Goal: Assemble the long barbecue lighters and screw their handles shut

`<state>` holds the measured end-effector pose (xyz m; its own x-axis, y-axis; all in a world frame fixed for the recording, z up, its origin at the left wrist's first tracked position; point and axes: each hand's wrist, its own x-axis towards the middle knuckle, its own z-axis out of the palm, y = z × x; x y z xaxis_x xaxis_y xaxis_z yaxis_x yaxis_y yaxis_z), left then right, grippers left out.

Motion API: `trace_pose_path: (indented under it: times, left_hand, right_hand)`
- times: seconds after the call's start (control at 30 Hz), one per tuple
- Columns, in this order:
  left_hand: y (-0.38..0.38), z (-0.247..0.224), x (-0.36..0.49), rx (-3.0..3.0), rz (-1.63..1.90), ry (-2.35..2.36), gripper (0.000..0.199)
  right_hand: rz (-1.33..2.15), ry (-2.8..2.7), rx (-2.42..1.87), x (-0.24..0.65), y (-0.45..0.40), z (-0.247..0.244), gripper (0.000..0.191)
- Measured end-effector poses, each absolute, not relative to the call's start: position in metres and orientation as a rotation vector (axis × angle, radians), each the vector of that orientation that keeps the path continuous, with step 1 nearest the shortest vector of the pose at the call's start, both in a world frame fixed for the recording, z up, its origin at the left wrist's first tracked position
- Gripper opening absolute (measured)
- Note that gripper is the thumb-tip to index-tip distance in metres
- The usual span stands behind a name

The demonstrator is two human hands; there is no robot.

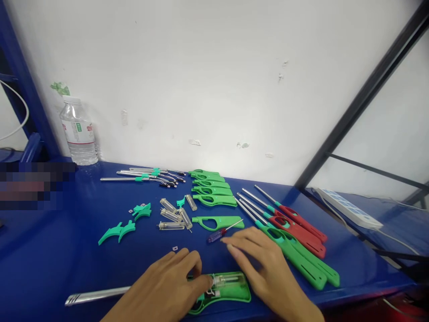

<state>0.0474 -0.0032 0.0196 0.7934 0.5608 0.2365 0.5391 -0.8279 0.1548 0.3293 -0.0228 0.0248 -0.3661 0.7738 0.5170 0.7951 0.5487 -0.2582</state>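
My left hand (167,281) is curled over a half-built gas lighter, its thumb pressing near the clear fuel tank (229,279). The tank lies in an opened green handle shell (236,294), together with small wires. Out to the left of the hand sticks a silver metal tube (97,295). To the right, my right hand (261,264) hovers beside the shell with fingers stretched and nothing visible in them. Just beyond its fingertips lies a screwdriver (217,235) with a purple handle, touching or close to a loose green handle shell (219,221).
Several clear fuel tanks (171,226) and teal triggers (117,231) lie mid-table. Behind are metal tubes with wires (134,179) and green shells (214,200). Whole red lighters (298,232) and green lighters (301,259) lie right, near a power strip (348,209). A water bottle (78,134) stands back left.
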Motion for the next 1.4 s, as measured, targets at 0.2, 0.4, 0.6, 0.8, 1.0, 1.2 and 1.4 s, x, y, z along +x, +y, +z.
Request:
trace_pose_path:
  times: [0.2, 0.4, 0.6, 0.8, 1.0, 1.2, 1.4]
  left_hand:
    - [-0.004, 0.041, 0.036, 2.911, 0.523, 0.927, 0.067]
    - [0.007, 0.048, 0.018, 2.912, 0.486, 1.007, 0.067]
    - [0.016, 0.05, 0.003, 2.861, 0.606, 1.066, 0.056]
    - [0.014, 0.056, 0.007, 2.832, 0.448, 1.127, 0.058]
    - [0.011, 0.052, 0.009, 2.83, 0.522, 1.163, 0.046]
    - [0.014, 0.052, 0.002, 2.886, 0.932, 1.221, 0.043]
    - [0.011, 0.061, 0.011, 2.89, 1.063, 1.276, 0.039]
  right_hand:
    - [-0.265, -2.609, -1.269, 0.334, 0.048, 0.056, 0.023]
    - [-0.468, -2.906, -1.199, 0.319, 0.08, 0.058, 0.011]
    - [-0.692, -2.923, -1.2, 0.321, 0.085, 0.038, 0.017]
    - [-0.791, -2.863, -1.165, 0.331, 0.082, 0.025, 0.032]
    - [-0.727, -2.804, -1.059, 0.335, 0.082, 0.031, 0.051]
    - [-0.544, -2.607, -1.051, 0.325, 0.058, 0.067, 0.043]
    - [-0.36, -2.629, -1.017, 0.314, 0.002, 0.088, 0.039]
